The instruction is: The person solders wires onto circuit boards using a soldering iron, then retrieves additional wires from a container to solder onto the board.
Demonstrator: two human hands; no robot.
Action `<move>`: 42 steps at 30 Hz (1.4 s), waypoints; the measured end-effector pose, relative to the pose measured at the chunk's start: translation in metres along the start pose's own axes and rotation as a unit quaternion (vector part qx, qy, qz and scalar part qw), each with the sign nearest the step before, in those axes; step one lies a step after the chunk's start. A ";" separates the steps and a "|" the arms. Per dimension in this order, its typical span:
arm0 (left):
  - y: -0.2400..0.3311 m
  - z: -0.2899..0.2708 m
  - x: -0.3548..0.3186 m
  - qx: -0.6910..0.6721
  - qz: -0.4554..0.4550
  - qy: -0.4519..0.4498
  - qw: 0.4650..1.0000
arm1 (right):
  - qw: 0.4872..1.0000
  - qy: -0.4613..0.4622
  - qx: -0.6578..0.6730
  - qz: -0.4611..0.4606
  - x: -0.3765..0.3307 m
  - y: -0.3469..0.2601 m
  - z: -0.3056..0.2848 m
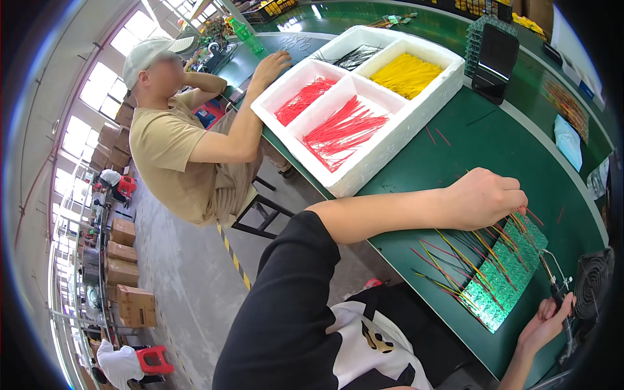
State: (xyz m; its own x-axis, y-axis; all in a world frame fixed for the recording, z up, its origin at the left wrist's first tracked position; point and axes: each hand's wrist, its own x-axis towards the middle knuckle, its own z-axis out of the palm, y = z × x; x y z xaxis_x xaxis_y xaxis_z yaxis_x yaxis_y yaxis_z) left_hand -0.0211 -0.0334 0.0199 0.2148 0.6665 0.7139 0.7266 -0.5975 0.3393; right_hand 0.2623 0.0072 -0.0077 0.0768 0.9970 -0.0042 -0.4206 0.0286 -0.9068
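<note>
A green circuit board (492, 312) lies on the green tabletop in front of me, with red, yellow and black wires (478, 260) sticking out along its left side. Over its far end my left hand (486, 199) is closed in a pinch, a thin red wire (524, 210) at its fingertips. My right hand (545, 326), at the board's right, grips a soldering iron (557, 291) by its dark handle. The iron's metal front end points toward the board's far right edge; whether its tip touches a joint is too small to tell.
Beyond my left forearm, a white foam box (396, 140) holds red, yellow and black wires in separate compartments. A black device (495, 65) stands behind it; a dark fan (594, 281) is at the right. A seated person (188, 136) rests a forearm beside the box.
</note>
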 end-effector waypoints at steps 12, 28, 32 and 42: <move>0.030 -0.028 0.012 -0.246 -0.164 -0.044 0.954 | 1.000 -0.016 0.011 -0.001 -0.001 0.000 -0.001; 0.019 0.012 -0.034 -0.149 -0.063 -0.074 0.984 | 0.998 -0.063 0.012 0.019 -0.014 -0.010 -0.004; 0.024 0.020 -0.037 -0.100 0.029 -0.043 0.994 | 0.998 -0.014 0.010 0.058 -0.012 -0.006 -0.004; 0.015 0.031 -0.033 0.076 0.106 -0.070 0.989 | 0.997 -0.006 0.017 0.068 -0.011 -0.010 0.001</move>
State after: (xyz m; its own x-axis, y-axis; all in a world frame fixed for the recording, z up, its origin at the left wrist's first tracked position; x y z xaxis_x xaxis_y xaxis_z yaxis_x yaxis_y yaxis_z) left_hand 0.0030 -0.0507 -0.0172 0.4529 0.5945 0.6645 0.7426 -0.6640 0.0879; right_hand 0.2643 -0.0036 0.0018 0.0059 0.9925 -0.1219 -0.4571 -0.1057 -0.8831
